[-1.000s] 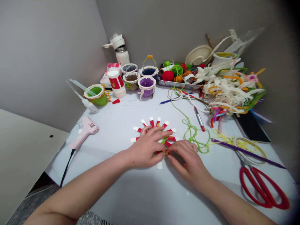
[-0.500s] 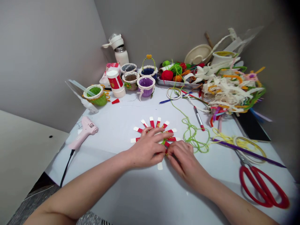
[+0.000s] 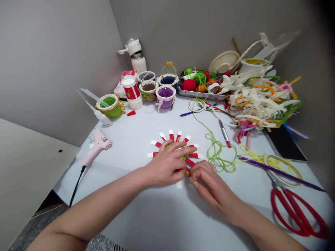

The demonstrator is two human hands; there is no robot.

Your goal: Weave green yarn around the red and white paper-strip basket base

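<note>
at the far left a pink glue gun [image 3: 97,145] lay on the white worktop [image 3: 146,216], its black cable [image 3: 75,186] running off the near edge. behind it stood a green yarn-wrapped basket [image 3: 110,106]. next came a red and white paper cup [image 3: 132,93] with a gold mark too small to read, a white flask [image 3: 136,57] by the wall, and a cluster of little baskets [image 3: 164,96].

in the middle lay the cut paper cup [image 3: 171,136], flattened into a star of red strips with white tips. the left hand [image 3: 166,165] lay flat on its centre, fingers spread and open, pressing down and covering most of it. the right hand [image 3: 208,179] met the star's near right edge, thumb and forefinger pinched together on one red strip. whether yarn was also in the pinch could not be told.

just right of the star a loose green yarn strand [image 3: 217,155] coiled on the worktop and ran back towards a metal tray [image 3: 195,94] of yarn balls. a red-capped pen [image 3: 224,131] lay beside the strand. further right a heap of cream strips and pipe cleaners [image 3: 259,101] crowded the back corner. a dark tablet [image 3: 284,144] lay flat with a purple stick [image 3: 281,171] in front of it. red scissors [image 3: 298,212] lay at the far right, well apart from both hands.
</note>
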